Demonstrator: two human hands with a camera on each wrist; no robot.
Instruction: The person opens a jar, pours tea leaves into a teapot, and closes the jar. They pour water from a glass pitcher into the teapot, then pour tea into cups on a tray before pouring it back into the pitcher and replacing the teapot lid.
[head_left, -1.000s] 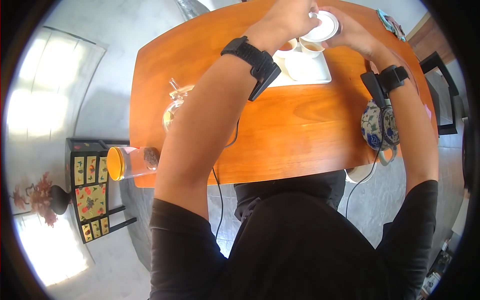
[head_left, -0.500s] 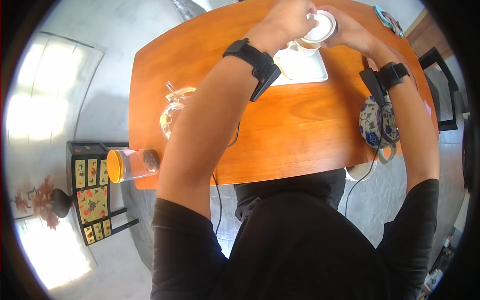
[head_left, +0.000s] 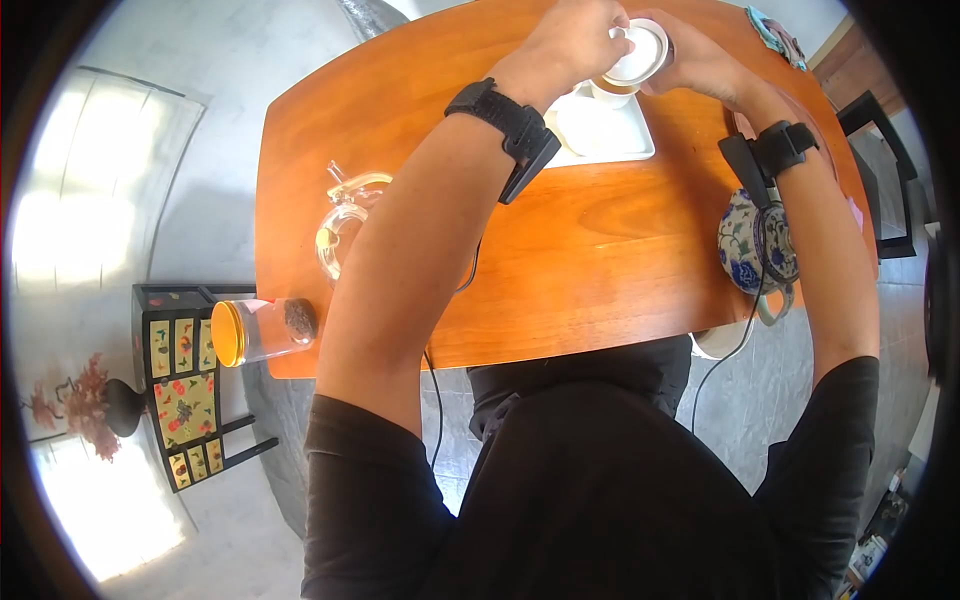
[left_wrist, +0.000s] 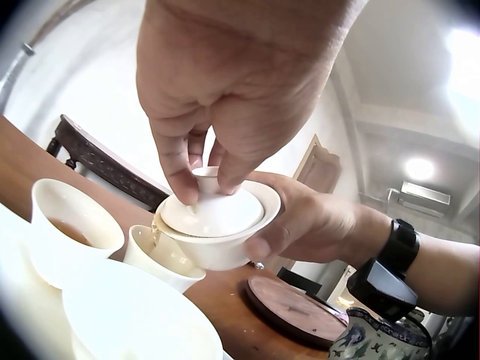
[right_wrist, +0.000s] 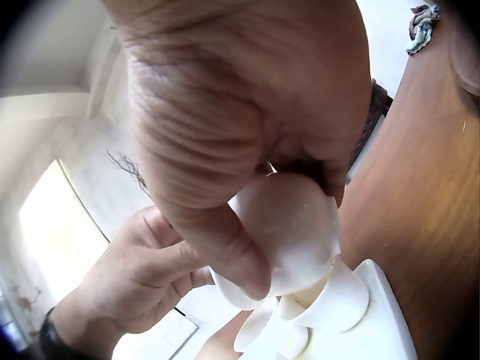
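Over the far end of the table, a white lidded gaiwan [left_wrist: 229, 251] is tilted above a small white cup [left_wrist: 169, 266]. My left hand [head_left: 572, 48] comes from above and pinches the knob of the lid [left_wrist: 214, 215] between thumb and fingers. On the other side, my right hand [head_left: 697, 65] grips the bowl, its thumb along the wall. Tea-coloured liquid shows at the low rim of the gaiwan, right over the cup. Beside it stands another white cup [left_wrist: 56, 199] with brown tea inside. A white tray [head_left: 630, 150] lies beneath the cups.
A glass teapot [head_left: 345, 222] stands left, partly behind my left forearm. At the near left edge lies a yellow-lidded jar [head_left: 265, 332]. A blue-floral teapot [head_left: 740, 245] sits by my right forearm, and a round wooden board [left_wrist: 296, 309] behind it. A cloth [head_left: 776, 40] lies far right.
Both hands keep their hold on the gaiwan and lid, which have shifted slightly left over the cups. The view has shifted a little.
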